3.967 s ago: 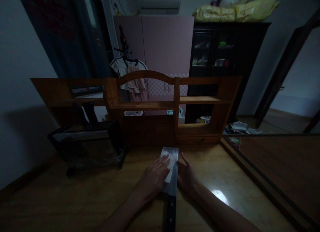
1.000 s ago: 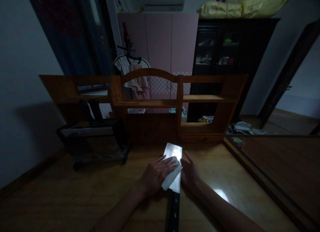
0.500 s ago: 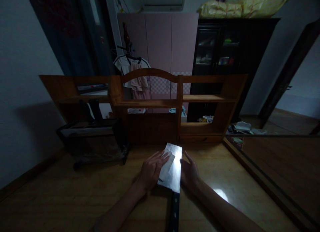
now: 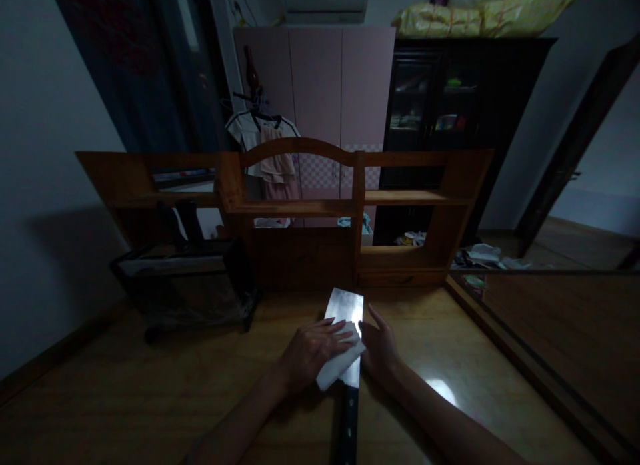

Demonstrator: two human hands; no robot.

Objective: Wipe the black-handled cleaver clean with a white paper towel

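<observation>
A cleaver (image 4: 345,309) lies flat on the wooden desk (image 4: 150,398), its shiny blade pointing away from me and its dark handle (image 4: 345,421) toward me. My left hand (image 4: 310,355) presses a white folded tissue (image 4: 340,363) onto the near part of the blade, fingers flat over it. On the blade's right edge rests my right hand (image 4: 379,348), fingers together and steadying the knife.
A wooden shelf unit (image 4: 300,205) stands along the back of the desk. A black wire rack (image 4: 185,285) sits at the left. The desk's right edge (image 4: 500,338) runs diagonally. Behind are a pink wardrobe (image 4: 320,91) and a dark cabinet (image 4: 440,118).
My left hand has slid the tissue back toward the handle end and slightly right across the blade. The right hand has stayed at the blade's edge.
</observation>
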